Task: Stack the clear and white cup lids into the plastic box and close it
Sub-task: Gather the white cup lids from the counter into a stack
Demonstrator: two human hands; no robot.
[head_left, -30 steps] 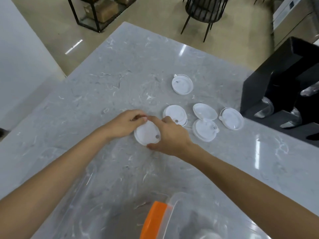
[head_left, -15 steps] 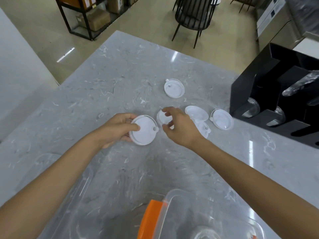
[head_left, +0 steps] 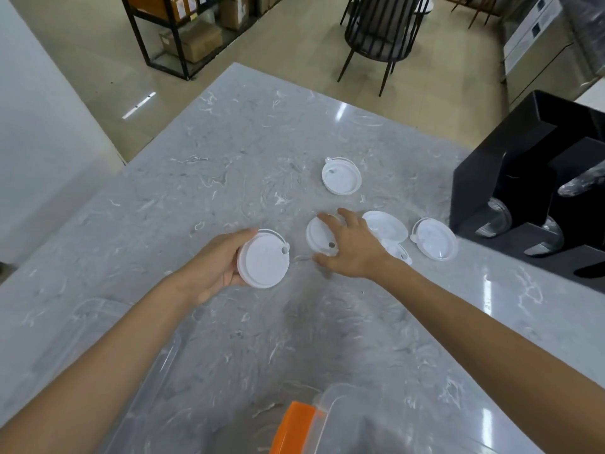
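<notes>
My left hand grips a white cup lid by its edge, a little above the grey marble table. My right hand lies over a second white lid on the table, fingers spread around it. To the right lie a clear lid, another lid partly hidden by my wrist, and a clear lid. A lone white lid sits farther back. The clear plastic box with an orange latch is at the bottom edge.
A clear box lid lies flat under my left forearm. A black cup dispenser stands at the table's right side. Beyond the table are a black chair and a shelf with cardboard boxes.
My left hand drew the white lid it holds back toward me and to the left. My right hand let go of that lid and reached onto the neighbouring white lid.
</notes>
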